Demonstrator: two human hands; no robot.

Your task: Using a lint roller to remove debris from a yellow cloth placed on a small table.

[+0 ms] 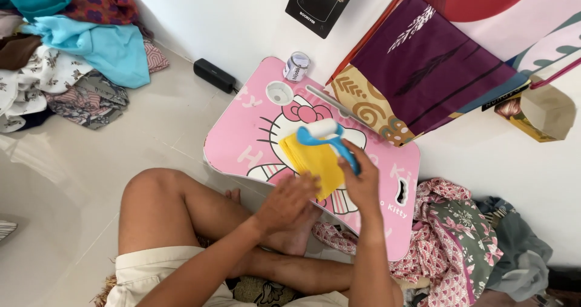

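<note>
Yellow cloth [311, 161]: flat on pink table [242, 137], pinned by left hand [289, 203], fingers spread open. Right hand [363, 183]: fingers closed round blue lint roller [324, 134], its head at the cloth's far edge. Risk: the sticky roller may lift or bunch the cloth if the pinning hand slips.

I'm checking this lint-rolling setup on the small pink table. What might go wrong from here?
1. The yellow cloth overhangs the near edge of the pink lap table; only the left hand pins it, so a stroke of the blue-handled lint roller in the right hand may bunch it or drag it off.
2. The small white cylindrical container stands near the table's far edge; a jolt might topple it.
</note>
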